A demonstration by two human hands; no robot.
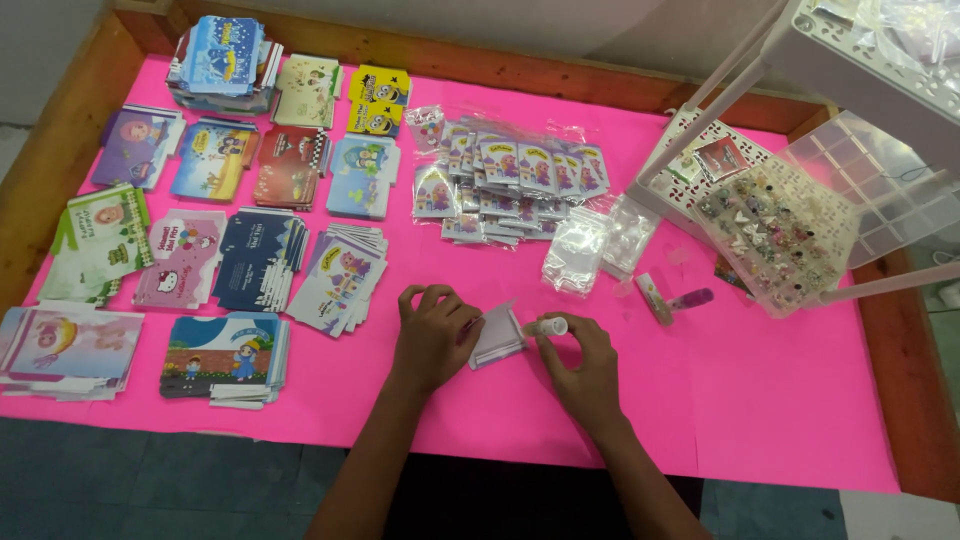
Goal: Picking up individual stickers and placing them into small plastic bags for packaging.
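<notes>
My left hand (432, 335) presses on a small folded white and pink card (497, 337) lying on the pink table cover (760, 400). My right hand (580, 365) grips a small glue stick (548, 327), its tip against the card's right edge. Both hands sit near the table's front middle. The card's left part is hidden under my left fingers.
Piles of colourful printed envelopes (260, 260) fill the left half. Bagged small packets (510, 175) and empty clear bags (580, 250) lie behind the hands. A cap and a purple tube (690, 299) lie right. A clear compartment box (780, 225) and white rack (860, 60) stand far right.
</notes>
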